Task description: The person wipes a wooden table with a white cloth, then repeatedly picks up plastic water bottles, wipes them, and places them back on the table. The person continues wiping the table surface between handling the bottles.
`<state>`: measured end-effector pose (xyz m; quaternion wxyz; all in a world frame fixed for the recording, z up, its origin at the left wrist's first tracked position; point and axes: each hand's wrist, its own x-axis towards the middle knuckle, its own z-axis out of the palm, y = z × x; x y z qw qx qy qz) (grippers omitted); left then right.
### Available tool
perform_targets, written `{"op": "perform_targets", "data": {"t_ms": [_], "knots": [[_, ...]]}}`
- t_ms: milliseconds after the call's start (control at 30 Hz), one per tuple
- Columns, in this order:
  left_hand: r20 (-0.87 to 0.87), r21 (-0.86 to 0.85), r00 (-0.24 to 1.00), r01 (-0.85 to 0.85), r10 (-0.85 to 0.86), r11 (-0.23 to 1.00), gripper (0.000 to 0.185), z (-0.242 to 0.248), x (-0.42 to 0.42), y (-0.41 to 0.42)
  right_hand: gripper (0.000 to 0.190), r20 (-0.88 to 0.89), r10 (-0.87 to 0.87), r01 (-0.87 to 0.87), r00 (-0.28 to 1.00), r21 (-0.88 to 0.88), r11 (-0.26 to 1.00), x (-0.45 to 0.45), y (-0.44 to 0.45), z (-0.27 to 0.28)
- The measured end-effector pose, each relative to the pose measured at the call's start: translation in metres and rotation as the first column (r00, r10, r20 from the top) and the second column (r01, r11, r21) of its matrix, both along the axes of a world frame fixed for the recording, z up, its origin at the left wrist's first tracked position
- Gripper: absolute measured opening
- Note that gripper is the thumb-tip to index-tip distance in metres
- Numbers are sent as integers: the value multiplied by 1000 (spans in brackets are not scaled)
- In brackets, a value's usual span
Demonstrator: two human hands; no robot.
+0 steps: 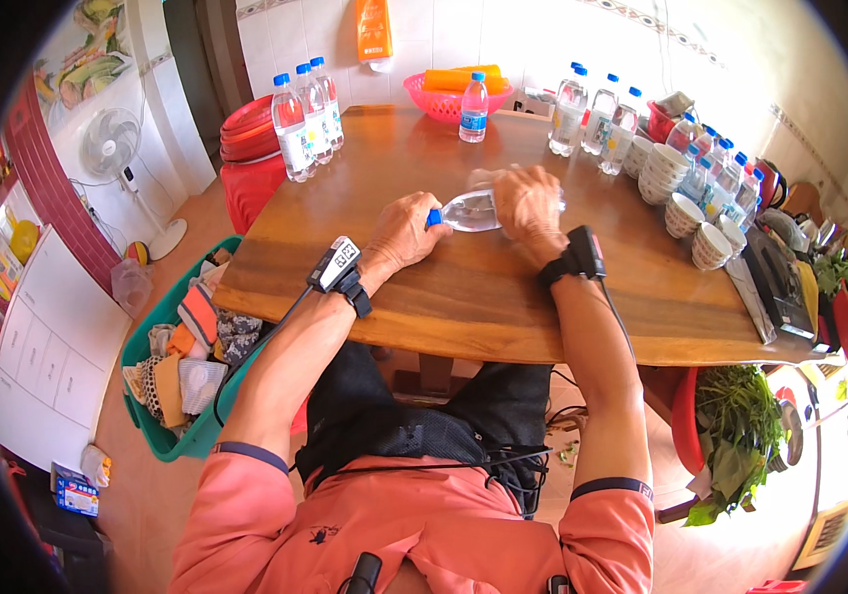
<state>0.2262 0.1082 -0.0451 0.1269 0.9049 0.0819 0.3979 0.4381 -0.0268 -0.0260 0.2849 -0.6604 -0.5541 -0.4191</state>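
A clear plastic water bottle [470, 211] lies on its side between my hands, over the wooden table [364, 275]. Its blue cap [434, 217] points left, and the fingers of my left hand [410, 230] are closed on it. My right hand [529, 204] grips the bottle's body and blurs slightly; most of that end is hidden under the fingers. Beyond them a small labelled bottle [473, 111] stands upright near the far edge. Each wrist wears a strapped device with a cable.
Capped bottles stand at the far left [296, 134] and far right [566, 115]. Stacked patterned bowls [663, 174] and more bottles line the right side. A pink basket [435, 104] holds orange rolls. Below left sits a teal tub [171, 445] of cloths; leafy greens [735, 423] are below right.
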Motion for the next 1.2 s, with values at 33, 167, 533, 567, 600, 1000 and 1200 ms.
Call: {"op": "perform_targets", "data": {"t_ms": [33,167,533,567,600,1000,1200], "knots": [[15,16,1000,-6,6,1000,33,0,2,0,23,-48,-114,116,992,52,992,10,-4,0],[43,73,999,-33,30,997,34,1,4,0,51,-544,-320,259,776,-188,947,40,-18,6],[-121,-191,992,-55,32,980,29,9,-7,2,51,-482,-351,265,803,-239,934,35,-26,13],[-117,-192,993,-45,22,980,28,9,-8,3,50,-424,-323,253,846,-214,944,31,-24,12],[-127,-198,992,-31,6,980,27,9,-8,4,45,-317,-366,304,875,-228,925,24,-20,9],[-65,-173,997,16,-27,985,31,8,-5,3,21,32,355,-351,934,-88,932,-74,6,13],[-36,-192,997,66,-74,979,31,5,-4,2,21,26,167,-160,986,-158,974,-56,-5,13]]}}
